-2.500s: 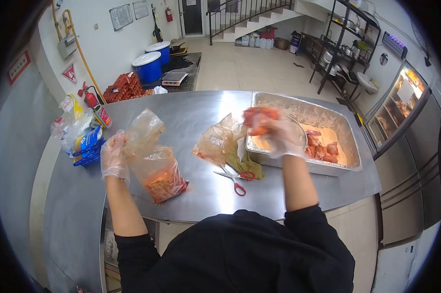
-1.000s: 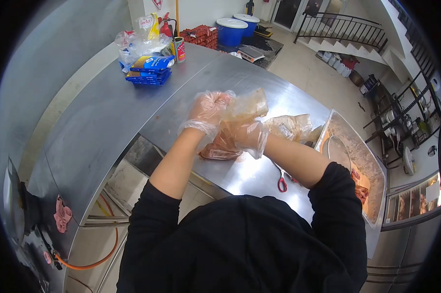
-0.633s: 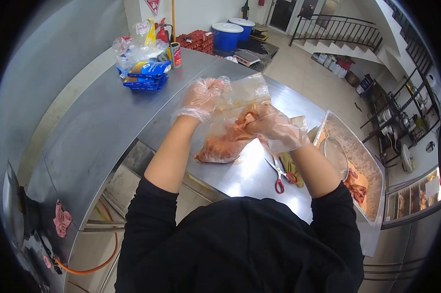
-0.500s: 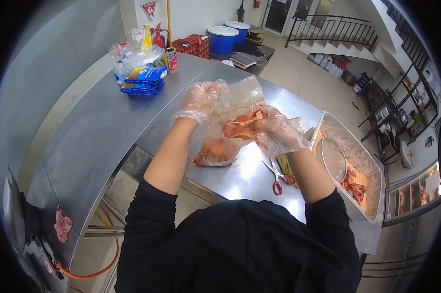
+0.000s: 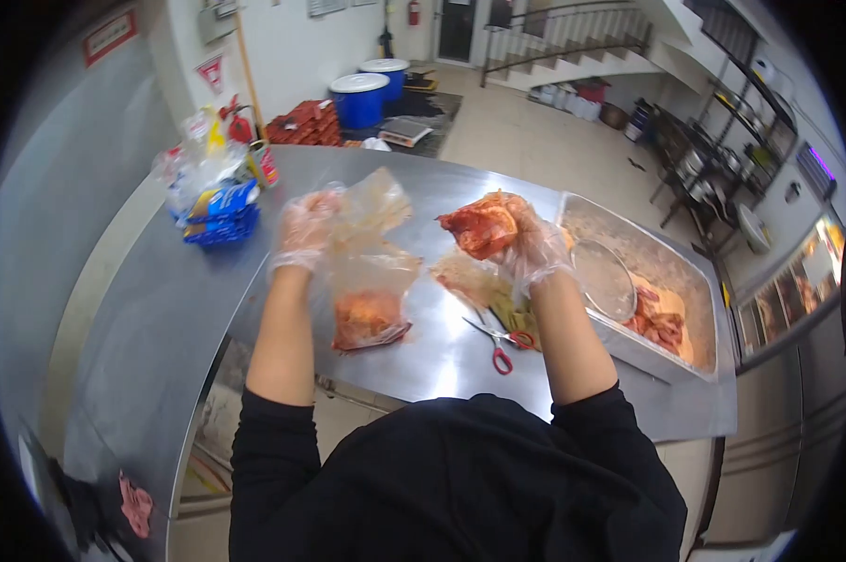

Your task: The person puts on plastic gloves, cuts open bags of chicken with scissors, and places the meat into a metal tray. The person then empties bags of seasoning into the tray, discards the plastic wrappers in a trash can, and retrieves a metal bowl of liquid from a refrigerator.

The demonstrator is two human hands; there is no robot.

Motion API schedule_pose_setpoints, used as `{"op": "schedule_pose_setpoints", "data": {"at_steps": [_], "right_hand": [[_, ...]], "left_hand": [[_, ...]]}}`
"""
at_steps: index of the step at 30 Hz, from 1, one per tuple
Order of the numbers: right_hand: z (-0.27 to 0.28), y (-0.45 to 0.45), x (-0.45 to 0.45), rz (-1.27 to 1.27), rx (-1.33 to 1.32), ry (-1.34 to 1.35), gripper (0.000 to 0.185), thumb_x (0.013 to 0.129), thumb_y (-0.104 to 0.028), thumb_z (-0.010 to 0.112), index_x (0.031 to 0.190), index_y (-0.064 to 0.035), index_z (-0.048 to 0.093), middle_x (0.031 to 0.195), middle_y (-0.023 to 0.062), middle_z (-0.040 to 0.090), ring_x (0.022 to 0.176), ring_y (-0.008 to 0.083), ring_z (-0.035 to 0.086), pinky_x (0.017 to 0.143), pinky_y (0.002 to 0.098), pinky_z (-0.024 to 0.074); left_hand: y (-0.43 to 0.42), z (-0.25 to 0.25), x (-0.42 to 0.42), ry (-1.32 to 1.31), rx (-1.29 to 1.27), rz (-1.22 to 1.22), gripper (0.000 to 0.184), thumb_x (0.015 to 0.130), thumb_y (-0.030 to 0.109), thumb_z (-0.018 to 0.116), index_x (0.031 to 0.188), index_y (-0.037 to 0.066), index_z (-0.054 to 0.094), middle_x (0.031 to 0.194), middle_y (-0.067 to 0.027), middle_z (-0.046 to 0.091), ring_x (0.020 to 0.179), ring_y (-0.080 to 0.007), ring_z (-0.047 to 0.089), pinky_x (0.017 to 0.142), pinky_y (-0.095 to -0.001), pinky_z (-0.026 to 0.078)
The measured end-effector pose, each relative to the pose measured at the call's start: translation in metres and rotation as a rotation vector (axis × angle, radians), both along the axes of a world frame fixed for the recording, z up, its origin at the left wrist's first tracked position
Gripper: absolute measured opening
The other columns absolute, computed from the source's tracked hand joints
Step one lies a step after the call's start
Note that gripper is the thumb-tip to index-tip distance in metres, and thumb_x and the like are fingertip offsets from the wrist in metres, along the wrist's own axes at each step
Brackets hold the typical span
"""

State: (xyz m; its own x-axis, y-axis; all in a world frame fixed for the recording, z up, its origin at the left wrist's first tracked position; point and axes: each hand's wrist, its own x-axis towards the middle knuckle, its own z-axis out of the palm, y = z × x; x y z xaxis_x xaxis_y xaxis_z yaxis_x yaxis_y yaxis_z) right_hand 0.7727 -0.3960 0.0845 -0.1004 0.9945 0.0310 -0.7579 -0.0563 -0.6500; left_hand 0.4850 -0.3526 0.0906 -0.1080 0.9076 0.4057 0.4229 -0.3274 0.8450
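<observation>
Both of my hands wear clear plastic gloves. My left hand (image 5: 308, 227) is closed on the upper edge of a clear plastic bag (image 5: 378, 270), which has reddish raw meat sagging at its bottom on the metal table. Raised over the table, my right hand (image 5: 537, 245) grips a piece of red, marinated raw meat (image 5: 479, 228), apart from the bag. Beneath that hand lies another stained plastic bag (image 5: 462, 277), partly hidden by it. Red-handled scissors (image 5: 501, 343) rest with their blades open, close below my right wrist.
At right, a large metal tray (image 5: 709, 281) holds orange-tan powder, meat pieces and a round sieve (image 5: 603, 281). Blue packets (image 5: 222, 214) and plastic bags stand at the table's left, beside a can (image 5: 266, 164). Blue lidded bins (image 5: 358, 101) stand on the floor beyond.
My right hand has lifted the meat piece out of the bag and moved it away to the right. My left hand still holds the bag, which now hangs more upright. The camera view has shifted.
</observation>
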Motion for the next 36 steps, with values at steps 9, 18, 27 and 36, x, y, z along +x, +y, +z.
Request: {"op": "schedule_pose_setpoints", "data": {"at_steps": [9,18,27,36], "right_hand": [[0.006,-0.098,0.18,-1.16,-0.067,-0.582,0.034,0.077,-0.015,0.057,0.107,-0.0018,0.049,0.094,0.0114,0.055,0.083,0.0213,0.055,0.068,0.0302,0.0481],[0.017,-0.042,-0.005,-0.401,0.541,-1.33,0.022,0.08,-0.013,0.05,0.096,-0.0006,0.058,0.087,0.0106,0.06,0.085,0.0221,0.057,0.074,0.0302,0.0439],[-0.004,0.047,-0.142,0.596,0.932,-1.928,0.021,0.071,-0.022,0.057,0.085,-0.0067,0.06,0.075,0.0099,0.059,0.07,0.025,0.056,0.06,0.0343,0.0424],[-0.072,0.058,-0.164,0.488,1.297,-1.786,0.031,0.077,-0.025,0.054,0.099,-0.0047,0.055,0.092,0.0125,0.057,0.083,0.0249,0.054,0.075,0.0332,0.0421]], "left_hand": [[0.019,-0.007,-0.007,-0.01,-0.042,0.02,0.029,0.079,0.032,0.057,0.07,0.004,0.061,0.064,-0.0009,0.056,0.06,-0.0086,0.046,0.058,-0.027,0.039],[0.007,0.009,-0.006,0.03,-0.134,0.059,0.028,0.078,0.031,0.057,0.082,0.004,0.064,0.073,-0.0066,0.063,0.067,-0.013,0.056,0.065,-0.0281,0.043],[-0.011,0.0,-0.009,0.029,0.023,0.048,0.026,0.079,0.029,0.057,0.082,0.004,0.064,0.07,-0.0081,0.062,0.064,-0.0137,0.056,0.063,-0.0289,0.043],[-0.029,-0.02,-0.02,0.078,-0.209,0.039,0.024,0.08,0.028,0.056,0.082,0.006,0.064,0.074,-0.007,0.063,0.067,-0.0149,0.057,0.064,-0.0291,0.044]]}}
